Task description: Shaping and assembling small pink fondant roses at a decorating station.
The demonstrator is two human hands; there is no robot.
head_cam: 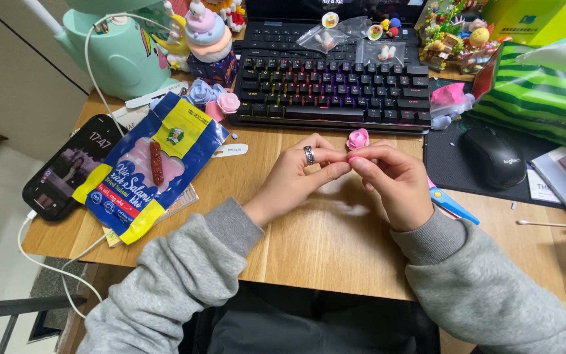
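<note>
My left hand [299, 176], with a ring on one finger, and my right hand [394, 183] meet fingertip to fingertip over the wooden desk [322, 242]. Together they pinch something very small and pinkish that is mostly hidden by the fingers. A small pink rose-shaped piece [358, 138] lies on the desk just beyond the fingertips, in front of the black keyboard [332, 88]. Both arms wear grey sleeves.
A blue and yellow snack packet [145, 174] and a phone [72, 167] on a cable lie at left. Blue-handled scissors [450, 203], a black mouse [496, 157], a cotton swab [548, 225] and a green striped bag [542, 92] are at right. Small toys and plastic bags sit behind.
</note>
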